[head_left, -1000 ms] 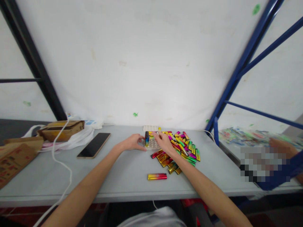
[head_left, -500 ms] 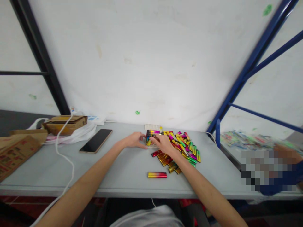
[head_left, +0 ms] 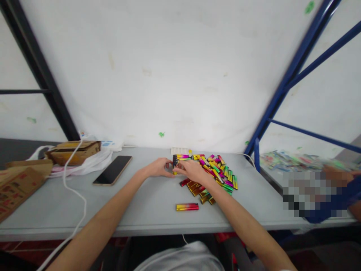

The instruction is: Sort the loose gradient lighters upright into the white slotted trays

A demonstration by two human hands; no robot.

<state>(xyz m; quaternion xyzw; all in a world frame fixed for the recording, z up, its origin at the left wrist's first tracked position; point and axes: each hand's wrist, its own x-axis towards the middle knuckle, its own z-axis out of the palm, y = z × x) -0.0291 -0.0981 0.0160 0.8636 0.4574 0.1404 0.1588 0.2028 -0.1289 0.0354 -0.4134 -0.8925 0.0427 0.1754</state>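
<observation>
Near the back edge of the bench (head_left: 152, 205), stacked lighters (head_left: 182, 156): left hand (head_left: 158, 168) with fingers curved apart beside them, right hand (head_left: 193, 170) over them, grip impossible to tell. Probably light, stiff, slick; best pinched by the long sides.

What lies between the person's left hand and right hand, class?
In the head view, a small stack of lighters lies there, black ends facing the left hand; the right hand partly hides it.
</observation>
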